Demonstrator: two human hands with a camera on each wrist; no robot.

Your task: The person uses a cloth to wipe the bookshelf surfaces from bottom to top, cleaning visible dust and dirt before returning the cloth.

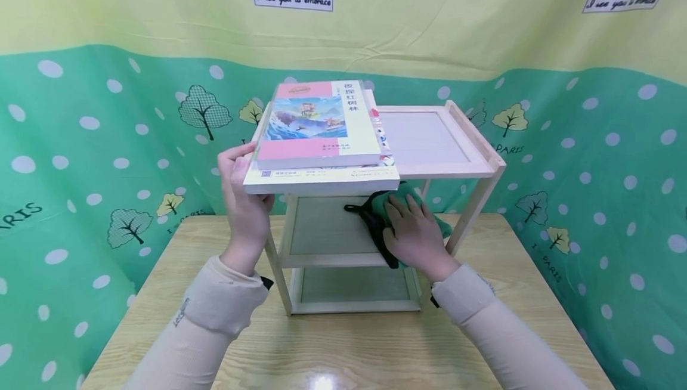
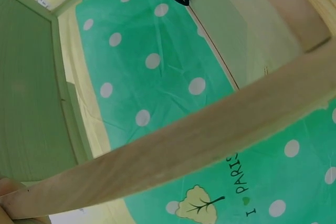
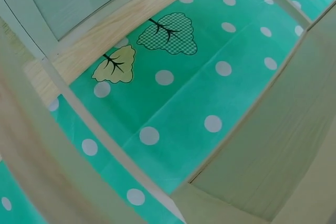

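Observation:
A pale wooden rack (image 1: 476,211) with three levels stands on the table. Two stacked books, a pink-and-white one (image 1: 306,118) above a larger white one (image 1: 322,182), lie on the left of its top level. My left hand (image 1: 247,214) grips the rack's upper left side beside the books; part of its fingers (image 2: 18,203) shows in the left wrist view. On the middle shelf (image 1: 327,229) lies a green-and-black fabric item (image 1: 376,223) with a black loop. My right hand (image 1: 415,232) rests over it, fingers extended across the green part. The item's exact kind is unclear.
The rack's bottom shelf (image 1: 354,285) sits close to the wood-grain table (image 1: 322,348). The top level's raised right rail (image 1: 474,133) lies above my right hand. A green-and-yellow curtain (image 1: 161,110) with dots and trees hangs behind and at both sides.

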